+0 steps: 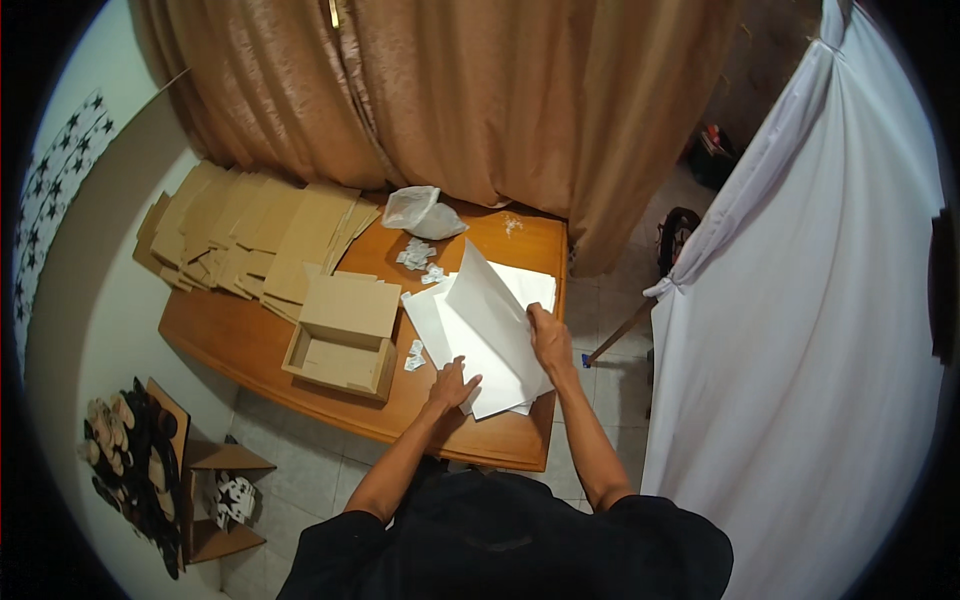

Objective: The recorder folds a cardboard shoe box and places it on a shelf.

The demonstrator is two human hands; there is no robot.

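A stack of large white paper sheets [540, 285] lies on the right end of the wooden table [230, 325]. My right hand [550, 345] pinches the right edge of the top sheet [490, 320], which is lifted and curls up at its far corner. At the stack's near left edge rests my left hand [452, 386], its thumb and fingers apart on the paper. To the left of the sheets stands an open brown cardboard box [378, 372] with its lid tilted back. Several small white packets [415, 254] lie beyond the box, and a few more are beside it.
Many flat brown cardboard pieces [225, 225] are piled at the table's far left. A translucent plastic bag [425, 212] sits at the back by the brown curtain [470, 100]. A white cloth [780, 330] hangs on the right. A shoe rack [185, 490] stands at lower left.
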